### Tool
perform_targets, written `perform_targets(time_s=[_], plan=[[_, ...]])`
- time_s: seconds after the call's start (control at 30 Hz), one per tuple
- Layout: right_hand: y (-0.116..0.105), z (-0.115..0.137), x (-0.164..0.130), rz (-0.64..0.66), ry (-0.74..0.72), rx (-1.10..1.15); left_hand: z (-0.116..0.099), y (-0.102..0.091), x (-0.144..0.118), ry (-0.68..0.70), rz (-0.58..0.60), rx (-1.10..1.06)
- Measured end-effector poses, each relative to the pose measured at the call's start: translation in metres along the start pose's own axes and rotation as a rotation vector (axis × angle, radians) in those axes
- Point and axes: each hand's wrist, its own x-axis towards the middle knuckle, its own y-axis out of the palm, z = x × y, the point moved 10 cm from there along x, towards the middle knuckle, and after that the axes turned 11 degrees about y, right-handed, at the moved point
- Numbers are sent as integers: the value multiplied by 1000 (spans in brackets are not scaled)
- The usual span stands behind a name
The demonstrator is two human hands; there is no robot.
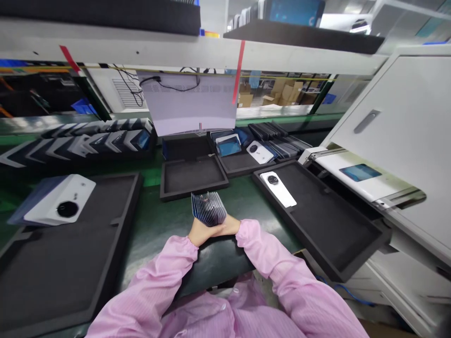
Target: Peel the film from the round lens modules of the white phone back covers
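**Fanned stack held in both hands**

A fanned stack point(208, 208) of thin dark plates is gripped from below by the left hand point(199, 231) and the right hand point(230, 226), which meet at its lower edge. The fingers of both hands are closed around that edge, so the pieces are kept upright and spread like cards, probably so that each one can be separated. The stack is held just above the green surface point(165, 220), directly ahead of the fingers.

Beyond the fingers an empty black tray point(192, 177) is set. To the right of the fingers a long tray point(327, 220) is laid, with a white phone point(278, 188) at its far end. To the left, a third tray point(52, 263) is placed, and a white device point(59, 201) is propped on its far edge.
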Motion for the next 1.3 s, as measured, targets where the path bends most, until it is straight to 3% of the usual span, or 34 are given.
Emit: perform_targets(time_s=[0.13,0.2,0.33,0.4,0.47,0.6,0.87,1.07,1.2,1.3], plan=[[-3,-1,3,-14,15,136,-16,-12,4,31,-65,115],[-3,-8,0,37,90,298,-22,-20,9,14,-86,36],[36,-13,-13,359,242,677,-12,-25,4,-217,-105,-428],[61,-9,-21,528,293,831,-2,-26,-8,-353,-166,-600],[78,-8,-25,616,359,901,6,-30,-20,-423,-249,-692],[89,-5,-27,627,441,992,10,-38,-33,-447,-328,-722],[85,4,-29,651,433,1148,9,-35,-37,-540,-211,-725],[89,2,-27,717,453,1257,23,-43,-40,-626,-334,-716],[88,1,-29,673,457,1145,14,-40,-38,-587,-222,-665],[79,-4,-30,589,412,855,-5,-45,-36,-455,-168,-582]])
